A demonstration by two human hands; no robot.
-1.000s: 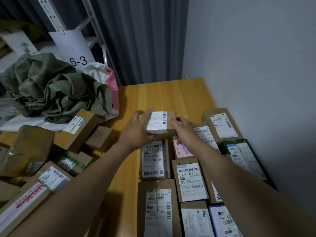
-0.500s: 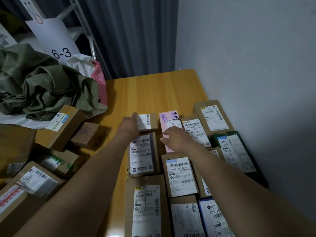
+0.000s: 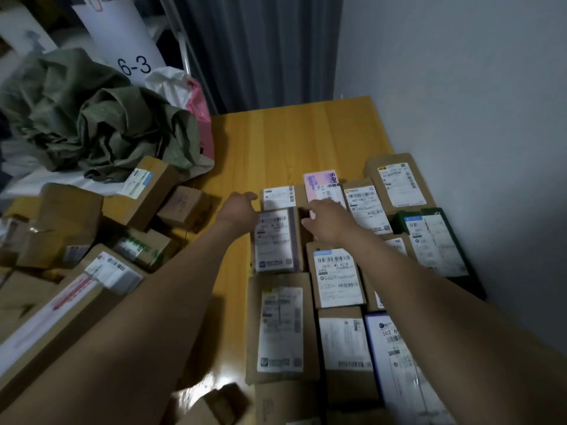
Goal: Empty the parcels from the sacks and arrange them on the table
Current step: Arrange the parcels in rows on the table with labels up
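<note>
The small box lies label up at the far end of the left column, just beside the pink parcel. The left hand touches its left edge – whether the fingers pinch it or only push cannot be told. The right hand hangs loosely curled over the gap between the two, holding nothing.

The step looks like squaring the box into the grid. To do it well, the person should nudge from the left until the box meets its neighbours, keeping the label readable – without shoving the row askew. A pile of parcels waits by the sack, so the bare table beyond is best left open for them
</note>
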